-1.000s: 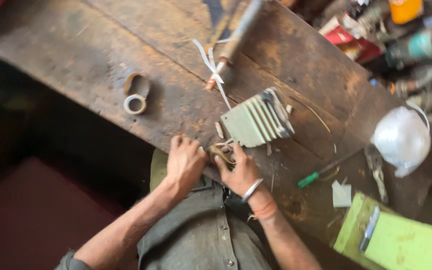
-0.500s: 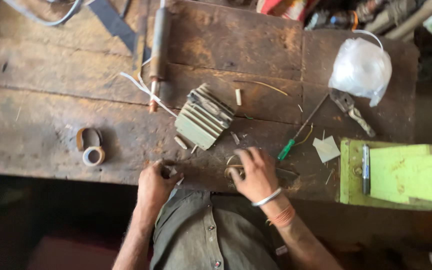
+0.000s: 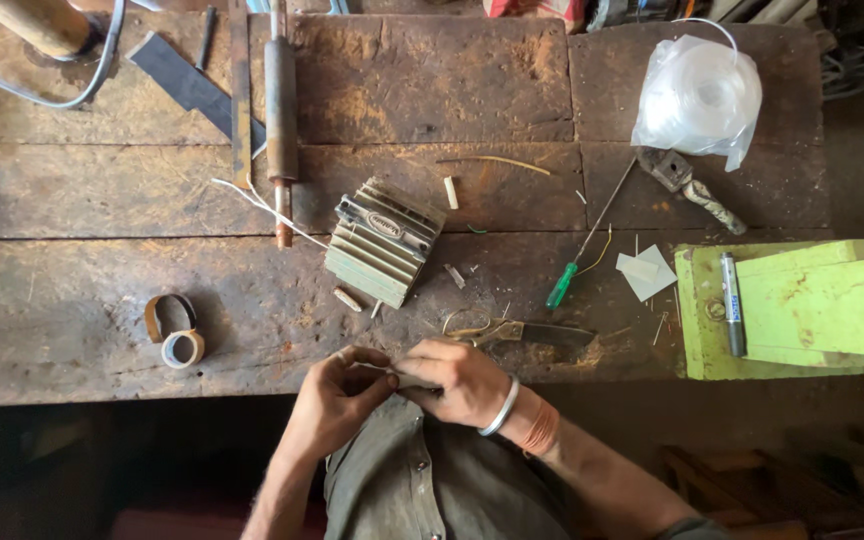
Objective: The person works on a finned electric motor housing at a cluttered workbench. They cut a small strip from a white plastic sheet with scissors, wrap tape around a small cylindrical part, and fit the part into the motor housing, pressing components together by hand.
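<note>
Both hands meet at the near edge of the wooden surface (image 3: pixel 92 300): the left hand (image 3: pixel 337 400) and right hand (image 3: pixel 462 380) each have their grip pinched together on a small pale strip (image 3: pixel 392 376) held between them. Scissors (image 3: pixel 512 332) lie just at one o'clock of the right hand. A finned metal block (image 3: pixel 384 240) sits at twelve o'clock, a green-handled screwdriver (image 3: pixel 577 260) at two, tape rolls (image 3: pixel 177 335) at nine.
</note>
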The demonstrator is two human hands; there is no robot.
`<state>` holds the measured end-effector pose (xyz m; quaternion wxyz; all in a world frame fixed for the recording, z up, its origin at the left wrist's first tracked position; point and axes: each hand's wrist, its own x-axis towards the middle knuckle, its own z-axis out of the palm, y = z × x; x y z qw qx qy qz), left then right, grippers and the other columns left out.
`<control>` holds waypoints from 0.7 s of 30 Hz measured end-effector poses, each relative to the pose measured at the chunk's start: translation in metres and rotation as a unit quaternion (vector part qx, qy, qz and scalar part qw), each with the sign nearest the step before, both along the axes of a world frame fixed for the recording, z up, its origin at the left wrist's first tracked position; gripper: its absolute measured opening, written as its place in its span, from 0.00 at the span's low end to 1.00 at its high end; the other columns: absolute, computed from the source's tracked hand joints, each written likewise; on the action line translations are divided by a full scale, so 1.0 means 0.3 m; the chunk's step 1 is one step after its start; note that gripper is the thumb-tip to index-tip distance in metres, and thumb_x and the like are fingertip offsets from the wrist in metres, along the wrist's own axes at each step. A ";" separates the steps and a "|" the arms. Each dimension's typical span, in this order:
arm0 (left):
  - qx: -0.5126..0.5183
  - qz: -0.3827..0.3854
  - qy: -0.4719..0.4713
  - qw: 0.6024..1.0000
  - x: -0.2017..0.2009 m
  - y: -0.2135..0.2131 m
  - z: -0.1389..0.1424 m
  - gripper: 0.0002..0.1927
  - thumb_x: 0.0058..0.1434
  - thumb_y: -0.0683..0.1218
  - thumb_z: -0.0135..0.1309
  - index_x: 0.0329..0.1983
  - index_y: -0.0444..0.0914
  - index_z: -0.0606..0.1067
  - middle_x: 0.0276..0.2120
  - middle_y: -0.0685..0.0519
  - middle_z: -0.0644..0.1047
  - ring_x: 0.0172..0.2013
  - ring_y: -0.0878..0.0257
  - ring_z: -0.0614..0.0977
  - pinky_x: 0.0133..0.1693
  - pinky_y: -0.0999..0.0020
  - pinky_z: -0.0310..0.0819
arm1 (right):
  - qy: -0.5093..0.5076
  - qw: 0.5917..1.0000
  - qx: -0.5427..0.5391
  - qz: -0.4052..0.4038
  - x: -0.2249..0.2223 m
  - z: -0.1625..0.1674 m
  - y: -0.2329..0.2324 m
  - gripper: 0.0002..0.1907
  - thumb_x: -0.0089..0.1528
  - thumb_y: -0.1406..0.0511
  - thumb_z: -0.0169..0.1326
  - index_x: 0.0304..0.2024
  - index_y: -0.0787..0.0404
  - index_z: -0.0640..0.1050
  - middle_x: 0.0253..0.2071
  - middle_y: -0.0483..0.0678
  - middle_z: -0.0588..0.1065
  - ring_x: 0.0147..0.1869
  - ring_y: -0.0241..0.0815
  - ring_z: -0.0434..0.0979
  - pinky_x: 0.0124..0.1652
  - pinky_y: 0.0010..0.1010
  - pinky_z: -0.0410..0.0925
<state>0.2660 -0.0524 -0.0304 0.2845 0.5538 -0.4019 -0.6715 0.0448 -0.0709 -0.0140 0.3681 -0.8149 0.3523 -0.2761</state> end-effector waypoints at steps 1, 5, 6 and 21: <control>-0.030 -0.013 -0.017 0.999 -0.008 0.002 0.007 0.10 0.59 0.40 0.63 0.43 0.30 0.81 0.35 0.46 0.86 0.37 0.66 0.86 0.40 0.71 0.82 | -0.004 1.000 0.009 -0.002 -0.006 0.001 -0.003 0.18 0.56 0.68 0.68 0.49 0.64 0.82 0.45 0.52 0.80 0.46 0.49 0.83 0.45 0.33 0.76; -0.170 -0.103 -0.092 0.976 -0.007 -0.011 0.079 0.09 0.61 0.39 0.59 0.43 0.33 0.84 0.37 0.50 0.87 0.40 0.64 0.89 0.44 0.70 0.84 | -0.042 0.997 0.059 -0.003 -0.035 0.022 -0.033 0.17 0.54 0.68 0.69 0.46 0.63 0.84 0.41 0.53 0.82 0.43 0.48 0.85 0.43 0.31 0.77; -0.198 -0.129 -0.077 0.969 0.002 -0.018 0.104 0.10 0.59 0.39 0.60 0.43 0.32 0.83 0.39 0.49 0.86 0.40 0.62 0.89 0.43 0.69 0.84 | -0.056 0.996 0.077 -0.003 -0.045 0.031 -0.043 0.17 0.53 0.67 0.69 0.45 0.62 0.84 0.40 0.53 0.82 0.43 0.47 0.85 0.43 0.31 0.77; -0.195 -0.128 -0.175 0.957 -0.019 -0.183 0.150 0.09 0.60 0.42 0.62 0.44 0.38 0.84 0.36 0.50 0.87 0.32 0.63 0.88 0.32 0.68 0.83 | -0.100 0.981 0.110 -0.125 -0.135 -0.030 -0.188 0.11 0.59 0.60 0.69 0.41 0.59 0.86 0.38 0.49 0.84 0.40 0.38 0.86 0.42 0.30 0.76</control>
